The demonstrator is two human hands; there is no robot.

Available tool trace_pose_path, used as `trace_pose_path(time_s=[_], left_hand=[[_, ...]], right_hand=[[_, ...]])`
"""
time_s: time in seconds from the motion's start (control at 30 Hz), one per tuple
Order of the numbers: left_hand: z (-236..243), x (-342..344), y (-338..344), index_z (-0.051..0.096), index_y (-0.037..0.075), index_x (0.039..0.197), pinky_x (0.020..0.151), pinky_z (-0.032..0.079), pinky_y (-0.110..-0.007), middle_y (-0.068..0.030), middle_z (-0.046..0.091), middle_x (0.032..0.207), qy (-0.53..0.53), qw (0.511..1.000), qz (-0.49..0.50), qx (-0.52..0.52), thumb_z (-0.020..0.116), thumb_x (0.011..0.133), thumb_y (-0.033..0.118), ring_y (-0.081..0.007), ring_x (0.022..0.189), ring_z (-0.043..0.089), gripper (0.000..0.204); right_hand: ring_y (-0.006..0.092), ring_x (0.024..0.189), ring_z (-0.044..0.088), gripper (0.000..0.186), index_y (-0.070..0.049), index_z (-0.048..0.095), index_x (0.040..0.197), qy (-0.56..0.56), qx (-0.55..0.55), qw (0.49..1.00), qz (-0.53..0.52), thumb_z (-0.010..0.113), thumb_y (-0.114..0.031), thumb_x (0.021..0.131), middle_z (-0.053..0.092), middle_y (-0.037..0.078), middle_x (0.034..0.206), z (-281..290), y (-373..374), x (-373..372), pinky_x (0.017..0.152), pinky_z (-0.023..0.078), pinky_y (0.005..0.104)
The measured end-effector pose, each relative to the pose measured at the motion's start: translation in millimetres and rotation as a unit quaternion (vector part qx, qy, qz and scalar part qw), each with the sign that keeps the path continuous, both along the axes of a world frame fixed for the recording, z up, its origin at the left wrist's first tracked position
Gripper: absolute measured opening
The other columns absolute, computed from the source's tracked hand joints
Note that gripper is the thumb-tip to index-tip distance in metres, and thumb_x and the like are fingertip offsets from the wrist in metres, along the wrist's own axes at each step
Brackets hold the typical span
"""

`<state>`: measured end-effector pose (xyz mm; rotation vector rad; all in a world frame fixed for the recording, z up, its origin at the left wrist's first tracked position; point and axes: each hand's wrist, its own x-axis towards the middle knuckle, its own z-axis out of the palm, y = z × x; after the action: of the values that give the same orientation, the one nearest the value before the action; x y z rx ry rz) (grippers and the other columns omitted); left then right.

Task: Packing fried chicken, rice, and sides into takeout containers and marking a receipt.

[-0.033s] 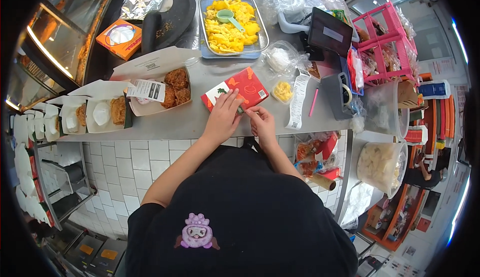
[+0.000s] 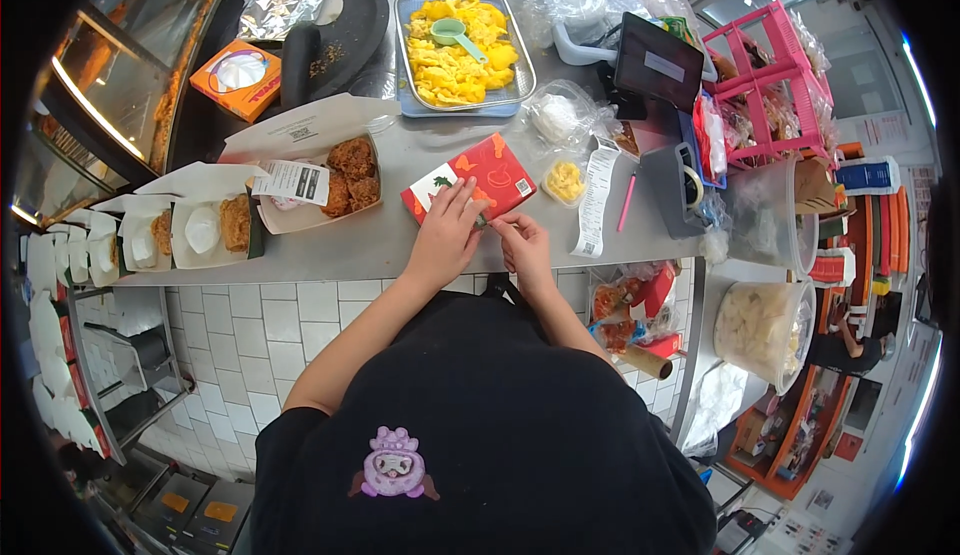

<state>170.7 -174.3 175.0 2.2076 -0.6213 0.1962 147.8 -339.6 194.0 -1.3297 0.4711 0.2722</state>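
A red cardboard food box point(image 2: 500, 170) with a white patch and a printed square code lies closed on the steel counter in front of me. My left hand point(image 2: 447, 235) rests on its lid, fingers stretched over the near part. At the box's near edge, my right hand point(image 2: 522, 248) is closed, thumb and fingers pinching the edge by a small greenish bit. To the left stands an open box point(image 2: 290, 217) holding fried chicken point(image 2: 352, 175) and a paper slip point(image 2: 300, 182). Right of the red box sits a small clear tub of yellow pieces point(image 2: 566, 185), beside a long receipt point(image 2: 597, 200).
A metal tray of yellow food point(image 2: 405, 50) with a green scoop point(image 2: 450, 31) stands at the back. Several open boxes point(image 2: 183, 255) line the left. A pink pen point(image 2: 627, 203), a dark screen point(image 2: 655, 60), a pink basket point(image 2: 770, 80) and plastic tubs point(image 2: 765, 325) are on the right.
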Motion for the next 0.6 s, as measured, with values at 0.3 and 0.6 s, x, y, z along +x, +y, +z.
trace_pose_path(time_s=[0.3, 0.6], left_hand=[[-8, -1, -2, 0.068, 0.004, 0.117, 0.117, 0.031, -0.055, -0.0233, 0.051, 0.145, -0.041, 0.998, 0.004, 0.037, 0.07, 0.084, 0.008, -0.0424, 0.14, 0.041, 0.033], [-13, 3, -7, 0.07, 0.006, 0.117, 0.116, 0.029, -0.06, -0.0206, 0.056, 0.141, -0.114, 0.99, -0.004, 0.081, 0.069, 0.085, 0.009, -0.0421, 0.141, 0.041, 0.031]], right_hand=[[-0.001, 0.052, 0.04, 0.012, -0.001, 0.067, 0.093, -0.033, -0.025, 0.996, -0.075, 0.068, -0.013, 0.096, 0.056, -0.007, 0.065, -9, 4, -18, 0.045, 0.025, 0.0195], [0.001, 0.052, 0.043, 0.018, 0.002, 0.069, 0.094, 0.011, -0.039, 0.999, -0.035, 0.069, -0.016, 0.096, 0.059, -0.004, 0.063, -43, -2, -6, 0.045, 0.03, 0.0214]])
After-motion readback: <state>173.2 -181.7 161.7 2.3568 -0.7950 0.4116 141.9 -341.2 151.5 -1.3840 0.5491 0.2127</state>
